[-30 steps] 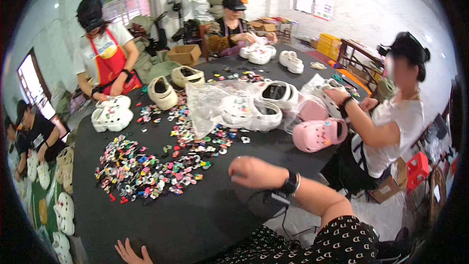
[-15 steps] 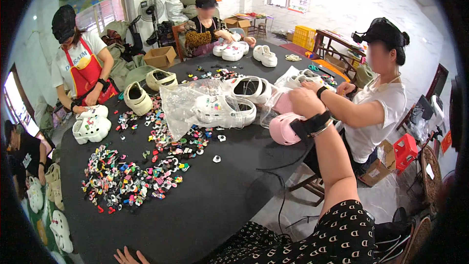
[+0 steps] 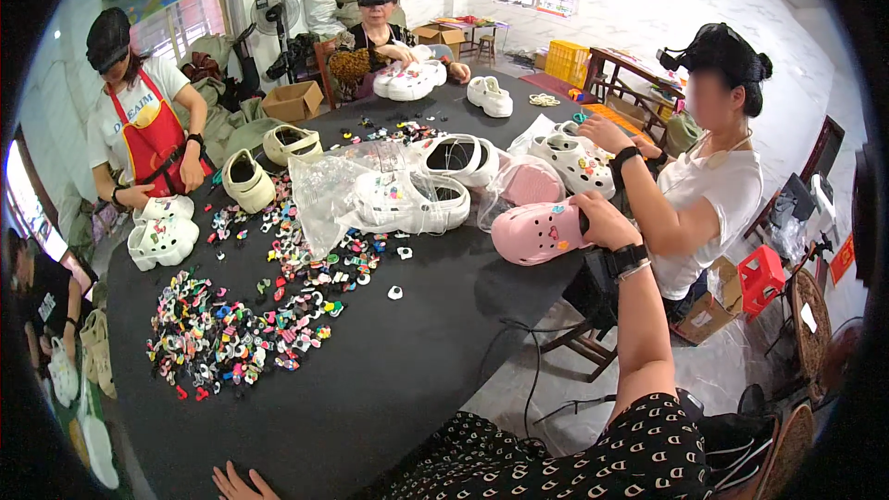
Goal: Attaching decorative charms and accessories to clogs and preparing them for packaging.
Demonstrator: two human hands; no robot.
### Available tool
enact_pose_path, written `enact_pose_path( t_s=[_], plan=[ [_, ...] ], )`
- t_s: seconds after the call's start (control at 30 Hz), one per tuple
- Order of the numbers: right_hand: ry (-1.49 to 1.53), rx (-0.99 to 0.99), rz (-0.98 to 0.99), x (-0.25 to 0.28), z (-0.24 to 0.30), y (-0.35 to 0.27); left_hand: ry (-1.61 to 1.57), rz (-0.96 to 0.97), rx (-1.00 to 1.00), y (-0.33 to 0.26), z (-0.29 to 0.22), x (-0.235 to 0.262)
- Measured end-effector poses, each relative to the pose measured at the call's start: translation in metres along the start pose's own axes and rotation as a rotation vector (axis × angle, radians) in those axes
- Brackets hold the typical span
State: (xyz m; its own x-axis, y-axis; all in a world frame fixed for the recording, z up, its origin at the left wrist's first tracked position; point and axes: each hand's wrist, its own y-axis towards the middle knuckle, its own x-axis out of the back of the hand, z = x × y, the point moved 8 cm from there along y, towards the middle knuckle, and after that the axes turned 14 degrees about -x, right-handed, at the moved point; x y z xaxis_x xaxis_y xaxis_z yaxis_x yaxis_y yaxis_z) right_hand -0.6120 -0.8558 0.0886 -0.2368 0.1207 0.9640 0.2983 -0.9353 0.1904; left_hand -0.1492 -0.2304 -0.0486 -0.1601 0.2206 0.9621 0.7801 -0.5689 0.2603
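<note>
My right hand (image 3: 607, 220) grips a pink clog (image 3: 530, 239) by its heel end at the table's right edge. Its holed top shows, with a few small charms on it, and its toe points left. Just behind lies another pink clog (image 3: 534, 181), sole outward, in clear plastic. White clogs (image 3: 394, 206) sit left of it, partly under a clear plastic bag (image 3: 319, 199). At the lower left edge my left hand (image 3: 243, 483) rests on the dark table (image 3: 417, 352), fingers spread and holding nothing; its wrist is out of the picture.
A large heap of colourful shoe charms (image 3: 231, 338) covers the table's left part. Cream clogs (image 3: 248, 181) stand behind it. Three co-workers around the table handle white clogs (image 3: 576, 162). A black cable (image 3: 530, 380) hangs by a wooden stool (image 3: 583, 352) at the right.
The pink clog has turned, so its charm-decorated top now shows. My right hand has shifted down and right with it. The co-worker at right has raised a hand; the view has shifted slightly.
</note>
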Motion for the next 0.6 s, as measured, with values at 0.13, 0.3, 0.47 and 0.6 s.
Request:
enact_pose_path(
  t_s=[0.13,0.3,0.47,0.6],
  plan=[
    [0.140,-0.010,0.065,0.012,0.016,-0.013,0.032,-0.035,-0.014,0.003,-0.011,0.005],
    [0.282,-0.062,-0.105,-0.019,0.005,0.000,-0.095,-0.065,0.003,0.007,-0.011,0.028],
    [1.108,-0.024,0.588,-0.098,0.036,-0.006,-0.230,-0.313,-0.091,-0.003,-0.008,0.060],
    [0.454,0.312,0.427,-0.131,0.115,-0.022,-0.118,-0.420,0.076,-0.057,0.030,0.072]
  ],
)
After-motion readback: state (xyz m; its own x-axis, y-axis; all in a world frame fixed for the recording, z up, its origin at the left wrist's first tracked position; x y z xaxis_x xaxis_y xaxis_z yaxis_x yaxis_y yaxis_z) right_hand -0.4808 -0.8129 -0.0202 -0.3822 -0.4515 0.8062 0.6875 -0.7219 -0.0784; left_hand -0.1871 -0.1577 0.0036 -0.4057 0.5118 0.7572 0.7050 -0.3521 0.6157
